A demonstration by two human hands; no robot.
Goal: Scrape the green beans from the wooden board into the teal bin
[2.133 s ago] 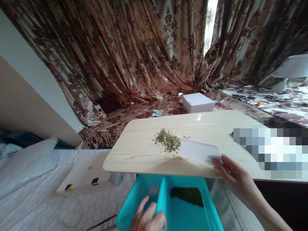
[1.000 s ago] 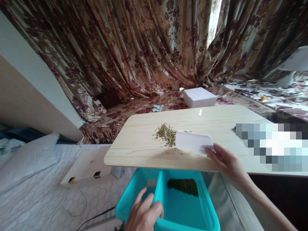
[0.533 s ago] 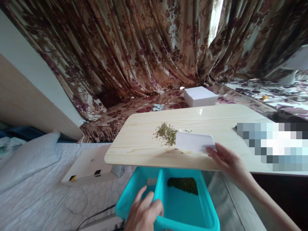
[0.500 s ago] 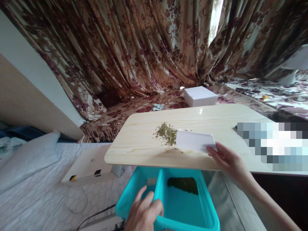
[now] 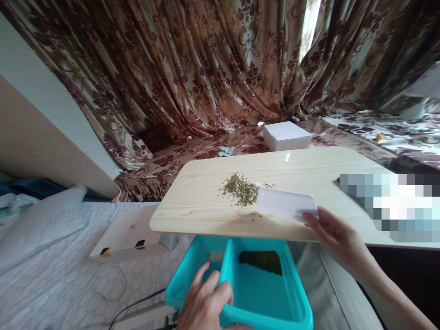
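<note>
My right hand [image 5: 332, 227] pinches the right end of a flat white scraper [image 5: 287, 204] over the pale wooden table [image 5: 192, 192]. The scraper's left edge meets a loose pile of green beans [image 5: 240, 189]; a few stray grains lie around it. Below the table's front edge, my left hand [image 5: 206, 298] grips the near rim of a turquoise two-part bin [image 5: 295, 298]. Dark green beans [image 5: 263, 261] lie in the far part of its right compartment, and a little pale grain [image 5: 216, 256] is in the left one.
A white box [image 5: 287, 137] and a small folded cloth [image 5: 225, 151] are behind the table. A pixelated object [image 5: 398, 206] rests at its right end. Left of the bin, a white flat box [image 5: 127, 233] and cables lie on the bed [image 5: 79, 270].
My right hand and the scraper have shifted slightly to the right, and the beans' right edge now reaches a bit further right. My left hand stays at the bin rim.
</note>
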